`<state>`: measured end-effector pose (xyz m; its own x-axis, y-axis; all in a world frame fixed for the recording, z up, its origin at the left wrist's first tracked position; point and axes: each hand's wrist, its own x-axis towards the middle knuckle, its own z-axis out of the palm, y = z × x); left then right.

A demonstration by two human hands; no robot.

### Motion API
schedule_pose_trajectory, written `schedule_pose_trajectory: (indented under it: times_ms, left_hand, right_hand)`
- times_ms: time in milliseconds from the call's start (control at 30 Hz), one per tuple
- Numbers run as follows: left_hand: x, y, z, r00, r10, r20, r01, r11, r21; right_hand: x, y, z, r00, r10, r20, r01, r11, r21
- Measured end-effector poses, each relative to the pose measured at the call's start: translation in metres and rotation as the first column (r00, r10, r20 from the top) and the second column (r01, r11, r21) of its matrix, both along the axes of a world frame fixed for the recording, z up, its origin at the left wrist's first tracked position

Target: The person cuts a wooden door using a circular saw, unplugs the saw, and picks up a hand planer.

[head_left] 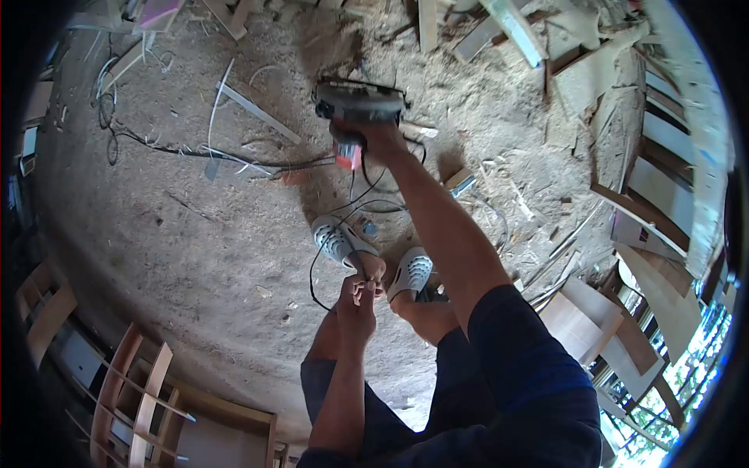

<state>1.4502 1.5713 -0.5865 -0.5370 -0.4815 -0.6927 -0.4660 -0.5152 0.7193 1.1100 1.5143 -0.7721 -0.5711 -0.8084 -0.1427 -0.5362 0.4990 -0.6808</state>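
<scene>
A dark circular saw [360,100] with a red part on its body is gripped in my right hand [376,142], my arm stretched forward over the dirt floor. My left hand [364,294] is closed near my left knee and pinches a black cord [314,273]. That cord loops across the floor beside my left shoe [334,240] and runs up toward the saw. Some of its length passes behind my hand and leg. A small bluish round object [370,228] lies between my two shoes.
Wood offcuts [484,35] and sawdust cover the ground ahead. A long dark cable [179,150] and a pale strip [259,113] lie at the left. Curved boards [655,296] are stacked on the right, and a wooden frame [140,390] stands at the lower left.
</scene>
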Motion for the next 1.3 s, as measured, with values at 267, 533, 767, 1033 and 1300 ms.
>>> schedule_pose_trajectory:
  times_ms: [267,533,767,1033,1300]
  left_hand:
    - [-0.023,-0.031,0.002,0.972,-0.199,0.129,0.211,0.974,-0.089]
    - [-0.057,-0.017,0.01,0.943,-0.299,0.145,0.308,0.95,-0.045]
    - [-0.067,-0.023,0.002,0.939,-0.314,0.137,0.321,0.946,-0.032]
    - [-0.067,-0.003,-0.01,0.946,-0.284,0.155,0.296,0.953,-0.061]
    - [-0.104,0.013,0.109,0.859,-0.503,0.096,0.473,0.707,-0.526]
  right_hand:
    - [-0.015,0.039,-0.06,0.974,0.048,-0.22,-0.023,0.993,0.118]
    - [0.011,0.223,-0.052,0.637,-0.733,-0.239,0.761,0.648,0.04]
    - [0.029,0.367,-0.158,0.833,-0.463,-0.303,0.542,0.575,0.613]
    - [0.055,0.283,0.006,0.588,-0.798,0.132,0.715,0.589,0.377]
    - [0.091,0.246,0.312,0.731,-0.647,0.215,0.644,0.759,0.094]
